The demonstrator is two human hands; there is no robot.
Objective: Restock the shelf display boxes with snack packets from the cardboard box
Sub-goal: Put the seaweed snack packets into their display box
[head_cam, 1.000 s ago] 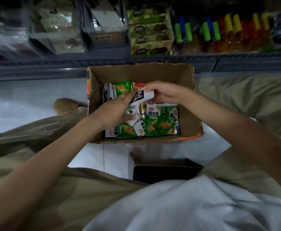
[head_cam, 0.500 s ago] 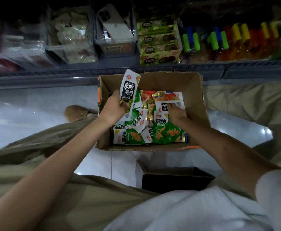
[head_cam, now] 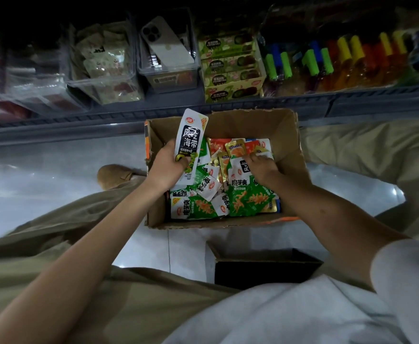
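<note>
An open cardboard box [head_cam: 288, 135] sits on the floor between my knees, full of green, orange and white snack packets [head_cam: 248, 199]. My left hand [head_cam: 166, 167] grips a white and black packet [head_cam: 190, 142] upright over the box's left side. My right hand [head_cam: 263, 166] reaches into the pile at the right, its fingers curled on another white and black packet [head_cam: 240, 167] lying there. On the low shelf behind stand clear display boxes [head_cam: 104, 68] with pale packets and stacked green display boxes [head_cam: 230, 68].
A phone [head_cam: 166, 43] lies in a clear bin on the shelf. Coloured bottles [head_cam: 340, 63] fill the shelf's right. A dark empty box [head_cam: 265, 266] sits on the tiled floor near my lap. My shoe [head_cam: 115, 176] is left of the cardboard box.
A second ago both hands held one white and black packet. The left hand has lifted it upright, and the right hand has gone back into the pile to another packet.
</note>
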